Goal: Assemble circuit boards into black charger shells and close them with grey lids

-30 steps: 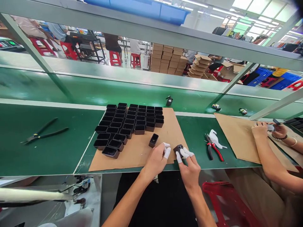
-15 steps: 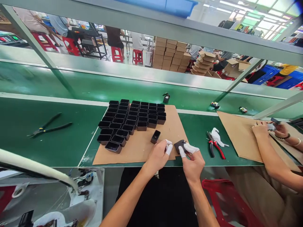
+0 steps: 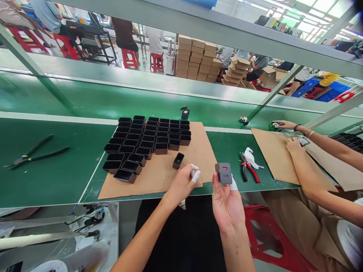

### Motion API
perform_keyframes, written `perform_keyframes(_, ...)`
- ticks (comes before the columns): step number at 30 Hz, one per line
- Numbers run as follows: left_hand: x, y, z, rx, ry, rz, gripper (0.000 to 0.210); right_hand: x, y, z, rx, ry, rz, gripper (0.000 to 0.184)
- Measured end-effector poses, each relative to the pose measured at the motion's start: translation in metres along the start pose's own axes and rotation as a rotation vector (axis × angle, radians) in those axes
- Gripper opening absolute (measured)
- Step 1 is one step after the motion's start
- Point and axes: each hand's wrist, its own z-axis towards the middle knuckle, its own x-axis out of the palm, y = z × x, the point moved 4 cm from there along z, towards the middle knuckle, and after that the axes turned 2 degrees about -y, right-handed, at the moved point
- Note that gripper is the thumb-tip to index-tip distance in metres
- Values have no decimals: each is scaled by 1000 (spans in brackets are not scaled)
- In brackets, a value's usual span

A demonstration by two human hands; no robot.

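In my right hand (image 3: 229,206) a small black charger housing (image 3: 225,173) is held up, its end face with a reddish port opening turned towards me. White finger cots cover some fingertips on both hands. My left hand (image 3: 183,182) is closed over the cardboard sheet (image 3: 159,175), fingertips pressed together; I cannot make out what they hold, if anything. Just beyond it a single open black case (image 3: 178,161) stands with something small inside. Several rows of open-topped black cases (image 3: 147,144) stand to the left on the same sheet.
Long-nosed pliers (image 3: 25,159) lie far left. Red-and-black pliers (image 3: 247,168) lie beside a crumpled white cloth (image 3: 250,155) on the right. A black case with parts (image 3: 185,112) and a small assembly (image 3: 244,121) sit at the back. A co-worker's hands (image 3: 295,148) work at right.
My right hand has turned palm up, tilting the housing so its port face shows. My left hand stays closed near the single case. The co-worker's one hand has reached towards the back.
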Motion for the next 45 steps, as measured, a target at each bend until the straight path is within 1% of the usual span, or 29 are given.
perform_keyframes(4, 0, -1, 0, -14, 8, 1, 22, 7, 4, 1, -56, -6, -26, 26)
perform_keyframes(7, -1, -3, 0, -19, 11, -1, 22, 14, 8, 3, -148, -17, -105, 26)
perform_keyframes(9, -2, -4, 0, -18, 10, -5, 22, 18, 12, 4, -235, -34, -186, 27)
perform_keyframes(11, -3, -5, -1, -20, 4, -12, 24, 18, 19, 4, -366, -77, -278, 27)
perform_keyframes(14, -6, -5, -3, -31, -12, -34, 30, 13, 28, 1, -651, -185, -431, 26)
perform_keyframes(15, -6, -5, -3, -34, -20, -44, 32, 11, 28, 0, -744, -203, -496, 27)
perform_keyframes(16, -7, -4, -4, -37, -30, -55, 34, 11, 25, 0, -816, -191, -572, 28)
perform_keyframes(18, -7, -2, -4, -39, -59, -75, 37, 13, 11, 2, -892, -86, -741, 21)
perform_keyframes(20, -8, 0, -4, -39, -93, -88, 38, 18, -6, 5, -911, 52, -894, 6)
perform_keyframes(21, -8, 2, -4, -39, -107, -93, 38, 20, -13, 6, -918, 99, -953, 4)
perform_keyframes(22, -8, 3, -4, -40, -119, -96, 38, 21, -18, 7, -931, 125, -999, 8)
perform_keyframes(23, -8, 4, -4, -42, -127, -99, 37, 21, -20, 7, -950, 133, -1032, 11)
perform_keyframes(28, -10, 3, -2, -59, -142, -93, 32, 13, -17, 6, -1050, 100, -1092, 8)
perform_keyframes(31, -11, -1, 0, -53, -139, -65, 27, 12, -17, 6, -1070, 155, -1133, 10)
perform_keyframes(33, -12, -3, 0, -47, -134, -40, 28, 14, -14, 6, -1095, 170, -1131, 10)
perform_keyframes(36, -12, -4, 1, -39, -119, -19, 29, 17, -8, 3, -1149, 130, -1091, 16)
perform_keyframes(38, -11, -3, 1, -34, -113, -15, 29, 19, -9, 2, -1154, 131, -1096, 15)
perform_keyframes(40, -11, -1, 1, -41, -118, -14, 28, 21, -16, 3, -1132, 169, -1132, 8)
perform_keyframes(42, -11, 0, 1, -54, -124, -13, 29, 22, -21, 4, -1110, 195, -1160, 9)
perform_keyframes(45, -12, 0, 0, -62, -126, -11, 30, 20, -17, 5, -1116, 156, -1139, 6)
